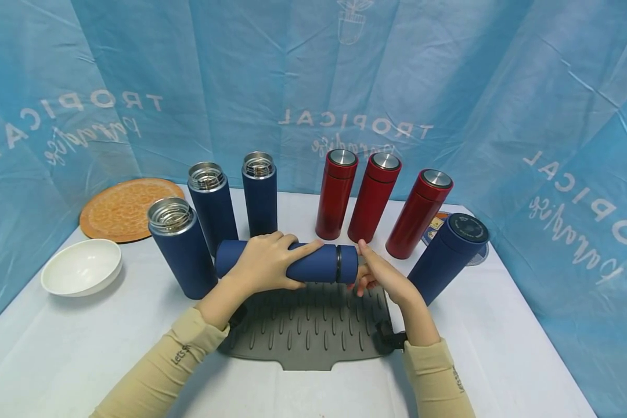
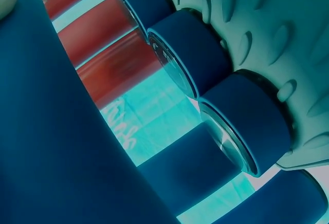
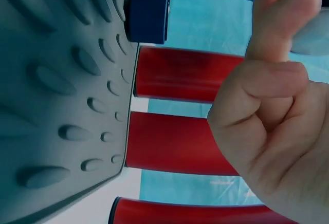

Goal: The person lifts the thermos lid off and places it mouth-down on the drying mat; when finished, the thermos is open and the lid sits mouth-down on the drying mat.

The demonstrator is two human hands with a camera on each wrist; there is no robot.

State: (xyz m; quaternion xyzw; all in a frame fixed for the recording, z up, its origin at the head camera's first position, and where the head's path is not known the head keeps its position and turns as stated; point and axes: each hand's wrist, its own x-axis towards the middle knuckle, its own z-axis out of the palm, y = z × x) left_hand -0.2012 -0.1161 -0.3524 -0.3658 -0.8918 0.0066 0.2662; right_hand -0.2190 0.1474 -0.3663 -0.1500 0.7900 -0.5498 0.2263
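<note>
A blue bottle (image 1: 313, 267) lies level above the grey mat (image 1: 305, 328), its lid (image 1: 349, 265) towards the right. Around its body the left hand (image 1: 266, 262) grips from above, fingers spread. At the lid end is the right hand (image 1: 384, 273), one finger along the top edge and others curled below. Close up in the right wrist view, the right hand (image 3: 277, 126) has several fingers bent, with fingertips against the dark blue lid. Three loose blue lids, one of them near the middle (image 2: 195, 49), rest on the mat in the left wrist view.
Three uncapped blue bottles (image 1: 184, 255) stand at left, near a white bowl (image 1: 82, 270) and an orange round mat (image 1: 128, 212). Behind and right stand three red bottles (image 1: 373, 200) and a capped blue bottle (image 1: 444, 255), with a patterned coaster (image 1: 478, 255) behind it.
</note>
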